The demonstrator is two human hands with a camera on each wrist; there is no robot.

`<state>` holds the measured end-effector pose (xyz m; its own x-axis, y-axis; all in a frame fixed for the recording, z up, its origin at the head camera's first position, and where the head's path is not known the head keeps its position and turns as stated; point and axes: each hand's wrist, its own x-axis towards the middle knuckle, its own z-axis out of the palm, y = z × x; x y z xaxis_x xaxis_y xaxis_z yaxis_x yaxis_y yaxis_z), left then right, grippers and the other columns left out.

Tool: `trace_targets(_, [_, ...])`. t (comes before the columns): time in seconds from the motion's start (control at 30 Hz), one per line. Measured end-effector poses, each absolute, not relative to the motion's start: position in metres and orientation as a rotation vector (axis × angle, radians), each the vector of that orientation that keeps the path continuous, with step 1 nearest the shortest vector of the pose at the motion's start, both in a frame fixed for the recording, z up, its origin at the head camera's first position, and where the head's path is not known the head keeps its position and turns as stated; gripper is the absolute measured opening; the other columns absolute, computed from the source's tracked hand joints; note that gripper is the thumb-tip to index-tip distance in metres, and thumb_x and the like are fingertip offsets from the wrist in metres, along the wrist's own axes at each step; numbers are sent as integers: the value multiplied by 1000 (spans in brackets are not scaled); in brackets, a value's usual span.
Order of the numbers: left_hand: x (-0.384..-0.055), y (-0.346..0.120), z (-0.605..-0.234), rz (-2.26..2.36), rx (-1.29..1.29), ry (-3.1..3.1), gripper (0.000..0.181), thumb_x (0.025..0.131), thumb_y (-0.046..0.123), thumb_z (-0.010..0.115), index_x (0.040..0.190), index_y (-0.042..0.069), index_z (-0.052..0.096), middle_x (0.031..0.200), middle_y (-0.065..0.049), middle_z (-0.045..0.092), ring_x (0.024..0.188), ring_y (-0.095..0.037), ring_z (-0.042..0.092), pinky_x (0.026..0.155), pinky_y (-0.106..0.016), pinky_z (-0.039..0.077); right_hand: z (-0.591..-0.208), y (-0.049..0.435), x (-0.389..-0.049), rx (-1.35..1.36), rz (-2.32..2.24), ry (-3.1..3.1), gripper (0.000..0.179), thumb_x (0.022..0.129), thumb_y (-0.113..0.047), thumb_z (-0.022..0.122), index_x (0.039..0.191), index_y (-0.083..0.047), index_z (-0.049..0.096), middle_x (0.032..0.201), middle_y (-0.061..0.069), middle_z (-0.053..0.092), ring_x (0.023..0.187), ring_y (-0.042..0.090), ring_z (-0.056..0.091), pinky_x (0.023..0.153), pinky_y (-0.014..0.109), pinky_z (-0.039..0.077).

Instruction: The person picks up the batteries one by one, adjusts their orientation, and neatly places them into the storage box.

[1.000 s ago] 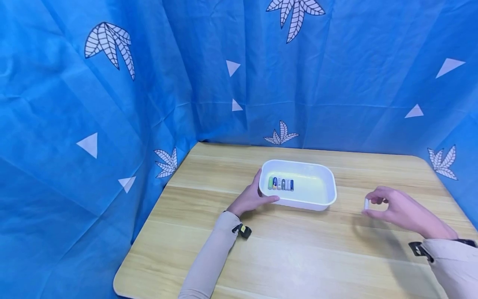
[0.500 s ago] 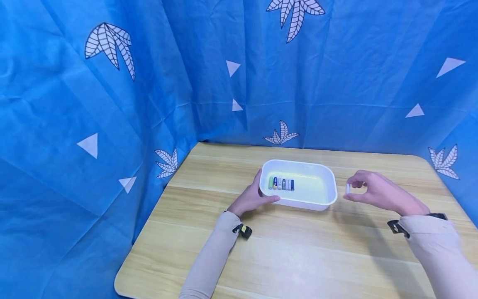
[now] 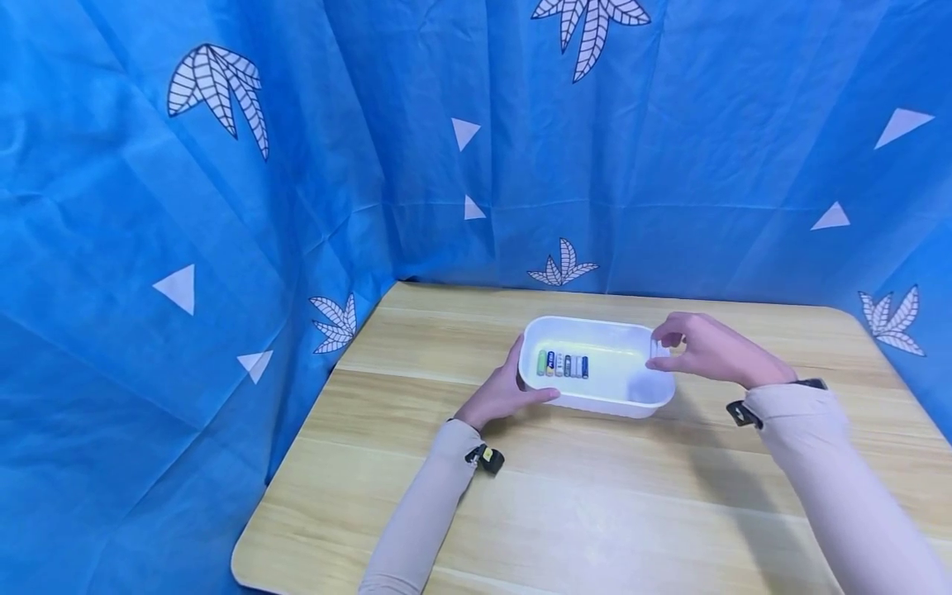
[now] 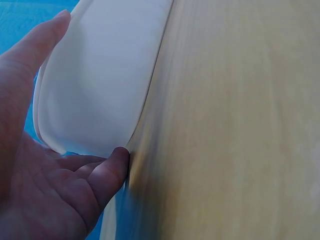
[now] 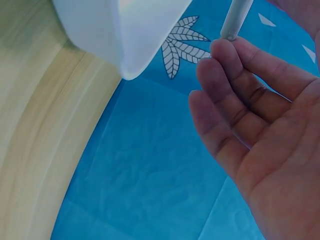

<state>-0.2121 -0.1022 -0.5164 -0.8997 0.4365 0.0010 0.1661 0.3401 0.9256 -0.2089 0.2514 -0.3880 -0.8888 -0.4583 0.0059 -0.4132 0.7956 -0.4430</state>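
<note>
A white plastic basin (image 3: 617, 405) stands on the table, with several batteries (image 3: 559, 364) lying side by side in a row in its left half; the leftmost is green. My left hand (image 3: 497, 397) holds the basin's left end, thumb along the near side and fingers round the end. In the left wrist view, the thumb and fingers lie against the basin wall (image 4: 105, 75). My right hand (image 3: 706, 351) is over the basin's right end, pinching a white battery (image 5: 236, 20) upright by its ends between thumb and fingertips. The other fingers are loosely bent.
The wooden table (image 3: 565, 504) reaches out on all sides of the basin, with its rounded corner at the front left. A blue curtain (image 3: 446, 149) with white leaf and triangle prints hangs behind and to the left.
The right hand has moved left and away from me with the white battery, from beside the basin to over its right end. The left hand keeps its hold on the basin.
</note>
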Motion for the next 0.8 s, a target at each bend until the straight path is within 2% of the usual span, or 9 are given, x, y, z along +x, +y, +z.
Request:
trace_targets(0.23, [-213,-101,-517,1587,544,2370,121,82,47,87,167,36,1,145,-2,63,129,-20,64,116,-53,44,-385,236,-225,-730,-642,2854,46,86,-35,84,118,-3,74,114,14,75,107,32,69,94,52,59])
trace_targets(0.53, [-212,-101,-518,1551,521,2399,123,79,50,87,166,38,1,142,0,65,126,-17,65,114,-50,47,-389,213,-245,-745,-606,2830,50,85,-33,86,120,0,73,114,16,74,104,30,70,93,49,60])
trace_targets(0.8, [-213,-101,-519,1565,528,2387,123,79,51,87,166,37,1,144,0,63,126,-16,64,112,-48,49,-403,195,-262,-844,-523,2790,42,85,-35,86,111,-4,77,107,13,76,95,24,68,89,45,60])
